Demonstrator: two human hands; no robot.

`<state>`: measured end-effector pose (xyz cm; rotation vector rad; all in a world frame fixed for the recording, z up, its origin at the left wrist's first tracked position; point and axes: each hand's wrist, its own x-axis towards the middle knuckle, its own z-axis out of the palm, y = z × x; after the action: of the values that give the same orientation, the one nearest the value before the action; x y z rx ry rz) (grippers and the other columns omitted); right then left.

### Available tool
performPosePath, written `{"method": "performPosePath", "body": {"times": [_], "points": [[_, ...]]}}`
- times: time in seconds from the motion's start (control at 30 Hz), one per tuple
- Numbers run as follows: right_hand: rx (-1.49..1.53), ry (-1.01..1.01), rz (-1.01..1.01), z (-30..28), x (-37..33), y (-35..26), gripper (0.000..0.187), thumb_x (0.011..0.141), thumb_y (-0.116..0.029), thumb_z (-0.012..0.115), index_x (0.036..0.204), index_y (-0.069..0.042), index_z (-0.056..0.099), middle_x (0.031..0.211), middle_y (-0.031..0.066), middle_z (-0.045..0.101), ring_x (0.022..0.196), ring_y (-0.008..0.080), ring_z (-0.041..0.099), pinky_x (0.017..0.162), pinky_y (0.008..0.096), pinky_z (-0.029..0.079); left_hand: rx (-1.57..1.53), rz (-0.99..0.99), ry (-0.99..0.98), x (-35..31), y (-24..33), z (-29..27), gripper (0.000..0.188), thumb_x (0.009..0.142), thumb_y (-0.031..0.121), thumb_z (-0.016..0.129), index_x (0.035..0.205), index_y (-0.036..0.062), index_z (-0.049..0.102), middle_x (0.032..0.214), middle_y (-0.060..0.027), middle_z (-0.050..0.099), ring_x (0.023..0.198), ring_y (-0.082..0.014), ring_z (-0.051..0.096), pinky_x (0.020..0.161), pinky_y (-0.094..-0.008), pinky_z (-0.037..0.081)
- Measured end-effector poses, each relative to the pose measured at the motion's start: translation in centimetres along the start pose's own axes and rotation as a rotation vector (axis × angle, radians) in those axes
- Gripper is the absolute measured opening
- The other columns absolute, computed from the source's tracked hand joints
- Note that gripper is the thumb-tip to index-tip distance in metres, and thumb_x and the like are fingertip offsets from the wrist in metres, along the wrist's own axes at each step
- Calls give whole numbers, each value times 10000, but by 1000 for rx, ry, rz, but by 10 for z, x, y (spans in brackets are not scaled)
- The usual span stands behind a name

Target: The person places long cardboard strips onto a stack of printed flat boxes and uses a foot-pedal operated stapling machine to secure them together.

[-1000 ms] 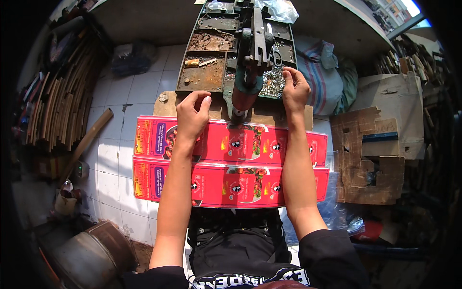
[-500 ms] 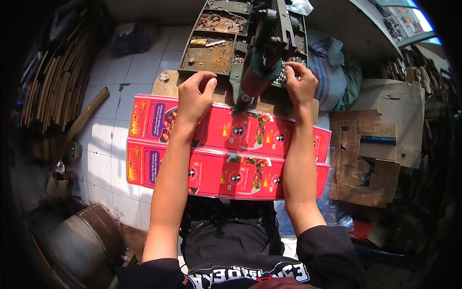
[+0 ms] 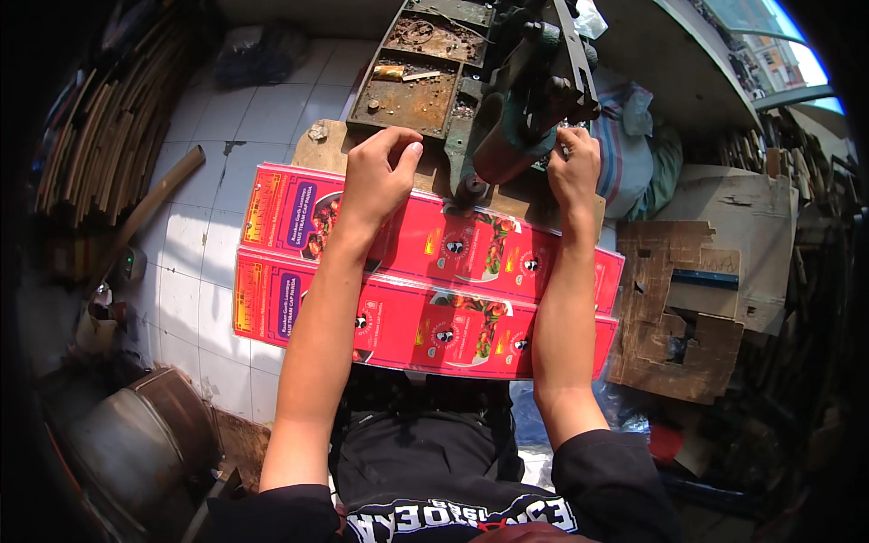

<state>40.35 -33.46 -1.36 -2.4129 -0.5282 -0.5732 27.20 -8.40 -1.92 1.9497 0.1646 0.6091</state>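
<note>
Two long red printed cardboard sheets lie side by side across my lap, the far sheet (image 3: 416,240) against a green metal press (image 3: 516,149) and the near sheet (image 3: 394,321) closer to me. Above the far sheet's left half is my left hand (image 3: 382,172), its fingers curled and thumb close to the index finger. My right hand (image 3: 574,172) is raised beside the press on its right, fingertips pinched together. Whatever either pinch may contain is too small to make out. A dark round die (image 3: 472,188) at the press's foot sits at the far sheet's edge.
A rusty compartment tray (image 3: 407,107) with small metal bits adjoins the press on a wooden board (image 3: 321,154). Torn brown cardboard (image 3: 647,335) lies to the right, and a striped sack (image 3: 625,167) stands behind it. Cardboard stacks (image 3: 100,118) and a metal drum (image 3: 136,443) are at left.
The whole view has tilted and shifted slightly. My right hand's fingers have drawn closer together beside the press. My left hand stays nearly in place over the far sheet.
</note>
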Motion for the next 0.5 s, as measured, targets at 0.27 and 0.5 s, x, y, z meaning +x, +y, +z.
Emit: {"method": "performPosePath", "body": {"times": [0.27, 0.5], "points": [[-36, -13, -30, -3, 1, 2, 123, 827, -126, 712, 907, -184, 786, 915, 69, 652, 918, 277, 566, 839, 372, 459, -21, -29, -10, 0, 2, 0, 170, 901, 134, 651, 987, -3, 702, 767, -57, 686, 690, -97, 615, 645, -261, 488], [-34, -67, -24, -5, 2, -1, 126, 837, -129, 695, 906, -184, 786, 913, 62, 650, 923, 275, 567, 849, 369, 458, -31, -50, -9, -1, 3, -1, 168, 902, 134, 650, 985, -3, 701, 773, -55, 691, 697, -94, 618, 651, -261, 492]]}}
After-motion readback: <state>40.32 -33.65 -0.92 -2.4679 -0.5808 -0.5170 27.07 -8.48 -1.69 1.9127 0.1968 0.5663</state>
